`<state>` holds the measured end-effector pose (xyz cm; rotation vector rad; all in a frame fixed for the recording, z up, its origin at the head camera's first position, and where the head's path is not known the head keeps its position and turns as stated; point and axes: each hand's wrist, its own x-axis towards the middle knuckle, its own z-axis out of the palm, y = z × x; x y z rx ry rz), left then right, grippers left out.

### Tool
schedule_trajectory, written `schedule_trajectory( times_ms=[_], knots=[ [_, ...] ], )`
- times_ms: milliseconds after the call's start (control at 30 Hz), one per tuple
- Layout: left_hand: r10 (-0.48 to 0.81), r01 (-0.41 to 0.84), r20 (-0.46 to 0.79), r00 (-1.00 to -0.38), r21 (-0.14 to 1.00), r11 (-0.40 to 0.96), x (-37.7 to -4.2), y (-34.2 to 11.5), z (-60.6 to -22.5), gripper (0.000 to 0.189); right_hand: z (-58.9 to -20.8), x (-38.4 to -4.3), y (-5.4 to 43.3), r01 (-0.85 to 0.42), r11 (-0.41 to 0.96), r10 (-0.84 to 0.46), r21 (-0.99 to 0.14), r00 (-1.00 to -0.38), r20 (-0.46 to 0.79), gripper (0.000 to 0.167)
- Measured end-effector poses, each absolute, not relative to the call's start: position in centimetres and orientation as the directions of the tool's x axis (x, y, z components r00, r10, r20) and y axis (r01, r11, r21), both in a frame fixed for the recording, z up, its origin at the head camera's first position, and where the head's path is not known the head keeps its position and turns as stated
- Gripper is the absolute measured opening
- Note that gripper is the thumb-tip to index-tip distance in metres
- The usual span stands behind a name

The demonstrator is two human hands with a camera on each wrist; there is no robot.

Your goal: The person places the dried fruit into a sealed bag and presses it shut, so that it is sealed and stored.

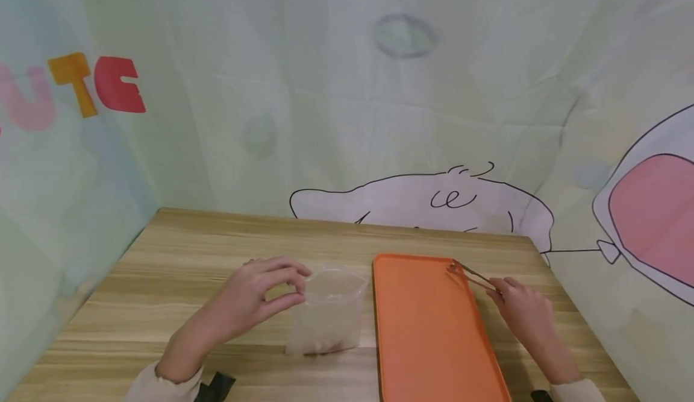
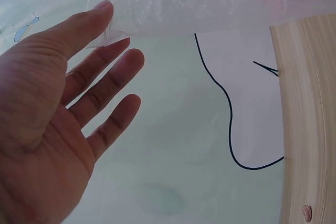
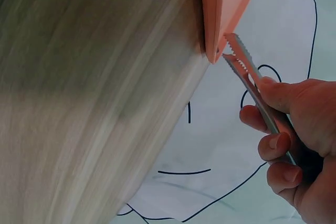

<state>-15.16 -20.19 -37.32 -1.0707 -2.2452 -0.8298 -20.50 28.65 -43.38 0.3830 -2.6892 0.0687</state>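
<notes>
1. Head view shows the person's left hand pinching the rim of a clear, open-mouthed plastic bag between the thumb and a fingertip; in the left wrist view its other visible fingers are spread apart.
2. The bag is upright at the middle of a pale wood-grain table; what shows at its base is too unclear to tell.
3. The right hand grips slim metal tongs with serrated tips, fingers curled round them.
4. Those tips stand slightly apart at the far right corner of a flat, rectangular orange tray; whether they hold anything is too small to tell.
5. The tray lies just beside the bag, to its right.
6. A small reddish-brown lump lies on the table.
7. Behind hangs a pale green backdrop with cartoon drawings.
</notes>
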Motion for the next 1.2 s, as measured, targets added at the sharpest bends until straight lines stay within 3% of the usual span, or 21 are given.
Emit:
schedule_trajectory(
  times_ms=[233,433,533,733,933,1100,1200],
  knots=[
    [0.494,0.806,0.664,-0.561,0.303,0.509,-15.1,-20.2,-37.2,0.020,-43.6,-20.5,28.3,-0.248,0.969,-0.228,-0.006,-0.902,0.368,0.013],
    [0.492,0.806,0.668,-0.558,0.296,0.512,-15.1,-20.3,-37.2,0.020,-43.8,-20.5,27.9,-0.272,0.962,-0.251,0.017,-0.858,0.447,0.011],
    [0.492,0.801,0.659,-0.569,0.308,0.513,-15.0,-20.4,-37.2,0.022,-43.8,-20.3,27.6,-0.336,0.940,-0.313,0.065,-0.766,0.561,0.012],
    [0.493,0.796,0.646,-0.583,0.335,0.504,-15.0,-20.5,-37.1,0.023,-40.6,-18.7,25.2,-0.456,0.861,-0.450,0.227,-0.473,0.758,0.053],
    [0.493,0.800,0.655,-0.573,0.316,0.509,-14.9,-20.7,-37.0,0.019,-35.0,-15.7,20.5,-0.605,0.765,-0.487,0.221,-0.318,0.813,0.040],
    [0.489,0.800,0.661,-0.569,0.309,0.514,-14.9,-20.9,-36.8,0.019,-32.4,-14.5,16.8,-0.741,0.626,-0.526,0.244,-0.169,0.834,0.037],
    [0.490,0.802,0.664,-0.565,0.303,0.515,-14.8,-21.2,-36.8,0.019,-32.0,-14.4,15.1,-0.786,0.569,-0.545,0.241,-0.140,0.827,0.035]
  ],
)
